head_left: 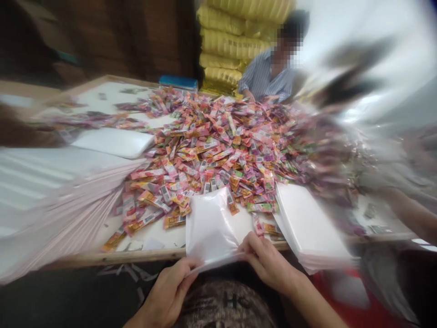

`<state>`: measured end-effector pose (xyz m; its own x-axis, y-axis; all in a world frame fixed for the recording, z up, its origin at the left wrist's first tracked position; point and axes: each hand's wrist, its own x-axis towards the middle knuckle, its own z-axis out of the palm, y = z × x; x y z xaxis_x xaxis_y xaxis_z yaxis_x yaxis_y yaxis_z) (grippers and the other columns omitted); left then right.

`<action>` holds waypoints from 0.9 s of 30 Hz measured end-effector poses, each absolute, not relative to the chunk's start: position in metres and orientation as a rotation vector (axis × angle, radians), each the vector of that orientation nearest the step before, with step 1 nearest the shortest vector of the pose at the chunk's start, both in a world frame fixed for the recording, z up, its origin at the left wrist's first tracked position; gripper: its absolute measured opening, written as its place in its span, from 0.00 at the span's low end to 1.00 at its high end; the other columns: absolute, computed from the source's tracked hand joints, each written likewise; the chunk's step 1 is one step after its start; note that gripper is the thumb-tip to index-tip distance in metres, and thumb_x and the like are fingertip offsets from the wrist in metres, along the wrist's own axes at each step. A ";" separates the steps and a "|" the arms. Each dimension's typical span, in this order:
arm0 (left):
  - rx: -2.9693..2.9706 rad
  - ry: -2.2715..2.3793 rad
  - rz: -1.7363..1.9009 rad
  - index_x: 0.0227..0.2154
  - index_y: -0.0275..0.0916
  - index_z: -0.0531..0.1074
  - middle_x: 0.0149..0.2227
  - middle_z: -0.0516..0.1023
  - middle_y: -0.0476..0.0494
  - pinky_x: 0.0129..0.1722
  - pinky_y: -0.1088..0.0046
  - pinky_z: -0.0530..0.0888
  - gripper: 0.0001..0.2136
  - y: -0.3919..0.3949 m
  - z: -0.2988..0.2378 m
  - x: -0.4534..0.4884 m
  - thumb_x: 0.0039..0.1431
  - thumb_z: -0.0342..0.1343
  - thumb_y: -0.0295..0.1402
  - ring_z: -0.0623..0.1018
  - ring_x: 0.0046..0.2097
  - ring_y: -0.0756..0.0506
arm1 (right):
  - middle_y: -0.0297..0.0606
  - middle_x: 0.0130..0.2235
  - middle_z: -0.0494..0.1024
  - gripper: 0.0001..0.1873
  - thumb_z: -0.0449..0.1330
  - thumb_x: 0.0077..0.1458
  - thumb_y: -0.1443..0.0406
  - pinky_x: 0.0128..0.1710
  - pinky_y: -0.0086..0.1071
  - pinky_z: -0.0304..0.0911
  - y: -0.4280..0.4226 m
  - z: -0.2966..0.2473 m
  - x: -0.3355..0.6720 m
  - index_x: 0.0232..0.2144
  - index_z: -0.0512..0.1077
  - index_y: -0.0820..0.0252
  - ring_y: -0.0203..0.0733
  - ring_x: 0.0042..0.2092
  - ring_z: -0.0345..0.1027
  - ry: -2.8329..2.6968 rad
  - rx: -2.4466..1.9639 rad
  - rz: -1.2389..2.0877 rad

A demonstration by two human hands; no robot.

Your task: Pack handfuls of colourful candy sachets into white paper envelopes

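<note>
A white plastic bag lies over the front edge of the table, its near end drawn between my two hands. My left hand pinches the bag's near left corner, thumb against fingers. At the near right corner, the fingers of my right hand are closed on the same bag. The bag looks plump; what is inside it cannot be made out. Just beyond it spreads a large heap of small, colourful wrapped snack packets, some touching the bag's far edge.
To the right sits a stack of white bags, overhanging the table edge. A larger fanned stack of white sheets or bags fills the left. A person in a striped shirt is across the table, before yellow sacks. Other people's arms blur at both sides.
</note>
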<state>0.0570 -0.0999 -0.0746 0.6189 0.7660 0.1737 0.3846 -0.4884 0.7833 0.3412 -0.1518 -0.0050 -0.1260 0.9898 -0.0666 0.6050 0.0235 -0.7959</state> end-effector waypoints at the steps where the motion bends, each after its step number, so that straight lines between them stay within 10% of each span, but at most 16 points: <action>1: 2.125 0.952 0.761 0.45 0.46 0.70 0.45 0.78 0.47 0.46 0.75 0.70 0.10 -0.100 -0.074 0.060 0.62 0.50 0.32 0.77 0.44 0.46 | 0.33 0.32 0.74 0.03 0.54 0.60 0.67 0.36 0.30 0.60 -0.148 -0.010 0.342 0.33 0.62 0.56 0.38 0.35 0.68 -1.730 -1.667 0.910; 7: 1.759 1.571 0.898 0.23 0.42 0.61 0.20 0.59 0.56 0.25 0.77 0.62 0.14 -0.072 -0.059 0.062 0.61 0.51 0.42 0.64 0.24 0.51 | 0.28 0.24 0.69 0.10 0.53 0.59 0.57 0.17 0.27 0.53 -0.129 -0.023 0.365 0.31 0.57 0.55 0.31 0.17 0.57 -1.105 -1.731 0.881; 14: 1.755 1.438 0.759 0.24 0.42 0.59 0.20 0.56 0.56 0.26 0.75 0.59 0.14 -0.066 -0.053 0.058 0.61 0.49 0.43 0.61 0.24 0.50 | 0.40 0.50 0.66 0.41 0.76 0.29 0.56 0.47 0.34 0.63 -0.141 0.018 0.325 0.47 0.66 0.53 0.47 0.49 0.62 -1.735 -1.431 0.958; 21: 1.773 1.240 0.761 0.40 0.44 0.68 0.41 0.76 0.50 0.41 0.75 0.65 0.07 -0.075 -0.067 0.039 0.64 0.47 0.36 0.73 0.40 0.47 | 0.36 0.38 0.72 0.07 0.63 0.52 0.69 0.44 0.33 0.61 -0.143 -0.024 0.305 0.33 0.69 0.56 0.41 0.42 0.65 -1.706 -1.293 0.850; 27: 1.770 1.351 0.889 0.38 0.42 0.70 0.37 0.78 0.49 0.43 0.74 0.66 0.07 -0.079 -0.073 0.048 0.60 0.51 0.37 0.75 0.40 0.45 | 0.30 0.34 0.71 0.18 0.68 0.44 0.68 0.36 0.27 0.58 -0.143 -0.037 0.310 0.39 0.69 0.55 0.37 0.35 0.63 -1.434 -1.558 0.999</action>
<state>0.0477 -0.0787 -0.0728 0.2103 0.9731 0.0937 0.4707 -0.1848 0.8628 0.3105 -0.1435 -0.0374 0.0549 0.9976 -0.0420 0.3855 -0.0600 -0.9208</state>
